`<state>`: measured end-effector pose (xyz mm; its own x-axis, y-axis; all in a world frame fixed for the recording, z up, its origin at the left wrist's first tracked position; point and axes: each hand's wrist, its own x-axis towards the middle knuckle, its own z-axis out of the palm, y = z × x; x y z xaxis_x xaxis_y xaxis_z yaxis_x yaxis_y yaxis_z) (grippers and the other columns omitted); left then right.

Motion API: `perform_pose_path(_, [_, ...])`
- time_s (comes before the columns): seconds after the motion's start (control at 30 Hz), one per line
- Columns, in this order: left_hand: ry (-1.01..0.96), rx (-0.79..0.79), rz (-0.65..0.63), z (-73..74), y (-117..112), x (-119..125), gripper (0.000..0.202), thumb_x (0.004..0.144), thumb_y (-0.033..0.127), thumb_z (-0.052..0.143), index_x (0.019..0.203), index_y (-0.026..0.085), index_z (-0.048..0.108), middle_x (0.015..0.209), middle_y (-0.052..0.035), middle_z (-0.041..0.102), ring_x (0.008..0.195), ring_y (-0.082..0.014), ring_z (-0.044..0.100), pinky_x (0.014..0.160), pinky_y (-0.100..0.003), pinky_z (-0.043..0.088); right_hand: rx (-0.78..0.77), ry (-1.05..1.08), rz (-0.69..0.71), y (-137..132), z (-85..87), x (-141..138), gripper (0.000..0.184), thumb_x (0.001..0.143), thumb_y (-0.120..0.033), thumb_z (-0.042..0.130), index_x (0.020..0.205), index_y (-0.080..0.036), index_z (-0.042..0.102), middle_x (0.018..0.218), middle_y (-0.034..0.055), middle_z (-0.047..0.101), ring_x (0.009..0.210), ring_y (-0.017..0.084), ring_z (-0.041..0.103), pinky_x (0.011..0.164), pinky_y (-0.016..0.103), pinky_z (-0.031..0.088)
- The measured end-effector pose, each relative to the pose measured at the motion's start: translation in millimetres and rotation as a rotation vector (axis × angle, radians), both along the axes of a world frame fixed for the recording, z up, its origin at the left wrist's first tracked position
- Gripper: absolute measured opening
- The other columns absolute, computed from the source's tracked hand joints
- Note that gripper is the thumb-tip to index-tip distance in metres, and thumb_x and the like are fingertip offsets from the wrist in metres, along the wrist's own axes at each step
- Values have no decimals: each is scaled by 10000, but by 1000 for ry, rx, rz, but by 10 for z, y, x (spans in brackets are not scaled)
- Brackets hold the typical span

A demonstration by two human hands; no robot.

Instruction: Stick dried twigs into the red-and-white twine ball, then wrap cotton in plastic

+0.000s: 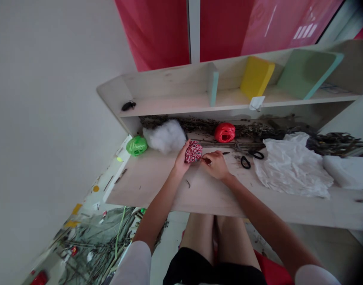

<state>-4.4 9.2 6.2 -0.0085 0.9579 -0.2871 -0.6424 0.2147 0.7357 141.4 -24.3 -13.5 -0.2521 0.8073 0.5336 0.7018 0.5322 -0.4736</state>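
A red and white wound ball (193,151) sits just above the wooden desk (157,186), near its middle. My left hand (180,161) cups the ball from the left with its fingers closed round it. To the ball's right, my right hand (216,164) is closed in a pinch on a thin dark stick (224,153) whose tip points right. The two hands almost meet below the ball.
A green ball (136,145), white stuffing (165,136) and a red ball (224,132) lie behind. Black scissors (250,158) and a white plastic sheet (291,166) lie to the right. Dry twigs (258,128) line the back. Shelf above holds a yellow block (256,81). Debris covers the floor at left.
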Motion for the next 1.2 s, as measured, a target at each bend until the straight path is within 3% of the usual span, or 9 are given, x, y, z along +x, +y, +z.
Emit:
perform_pose_path(0.17, [12, 5, -17, 2, -6, -12, 376, 858, 260, 574, 1231, 258, 617, 1151, -14, 696, 1065, -159, 652, 931, -280, 516, -15, 32, -3, 9, 8, 10, 222, 817, -257, 524, 643, -171, 631, 571, 16, 623, 554, 134, 522, 737, 306, 352])
perform_pose_path(0.4, [31, 6, 21, -13, 20, -25, 367, 857, 261, 580, 1221, 286, 622, 1160, 7, 691, 1053, -141, 650, 903, -252, 519, -236, 222, 51, -7, 0, 11, 216, 814, -303, 521, 693, -173, 644, 592, 4, 588, 527, 119, 488, 543, 233, 342])
perform_pose_path(0.63, [17, 16, 41, -31, 24, -12, 457, 845, 289, 604, 1299, 293, 560, 1153, 3, 694, 1037, -136, 655, 920, -259, 509, -227, 181, 95, -14, -10, 7, 200, 814, -286, 525, 705, -171, 647, 578, -9, 570, 530, 107, 471, 557, 220, 344])
perform_pose_path(1.2, [49, 38, 31, -55, 45, -31, 393, 861, 318, 585, 1252, 282, 600, 1117, 4, 704, 998, -132, 667, 882, -250, 527, -230, 93, 84, -12, -8, 11, 164, 786, -239, 531, 694, -173, 649, 599, 1, 610, 537, 108, 491, 561, 212, 337])
